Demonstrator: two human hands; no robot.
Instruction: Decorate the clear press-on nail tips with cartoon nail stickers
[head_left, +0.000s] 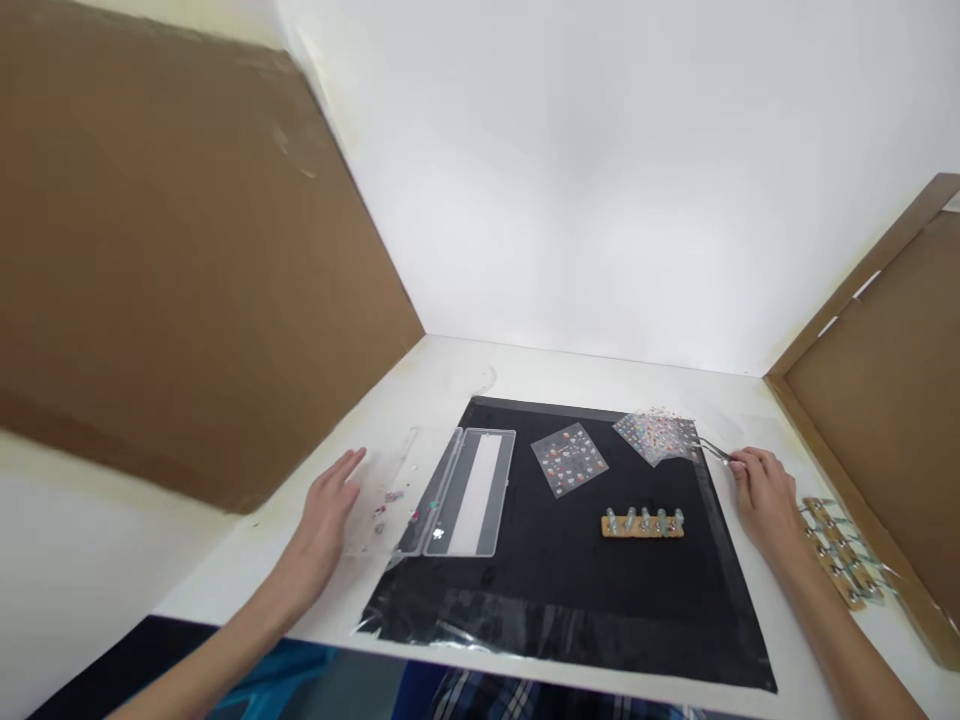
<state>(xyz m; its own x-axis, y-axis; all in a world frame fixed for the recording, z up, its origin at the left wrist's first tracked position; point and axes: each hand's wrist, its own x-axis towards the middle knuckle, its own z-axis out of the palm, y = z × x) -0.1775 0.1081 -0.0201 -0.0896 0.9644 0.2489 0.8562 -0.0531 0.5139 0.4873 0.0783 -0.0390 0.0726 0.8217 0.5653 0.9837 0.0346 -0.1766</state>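
Tweezers (716, 450) — pinched in right hand (763, 495), tips at far-right speckled sheet (652, 438); sheet likely light, flexible, slippery, best taken by an edge. Left hand (330, 510) — fingers extended, apparently empty, beside clear case (445, 482), left.

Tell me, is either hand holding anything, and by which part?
The right hand holds dark tweezers near the end away from their tips. The left hand, beside the clear case, appears empty.

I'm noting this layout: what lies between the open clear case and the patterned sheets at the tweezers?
In the head view, a separate patterned sheet lies between the clear case and those other sheets, on the black mat.
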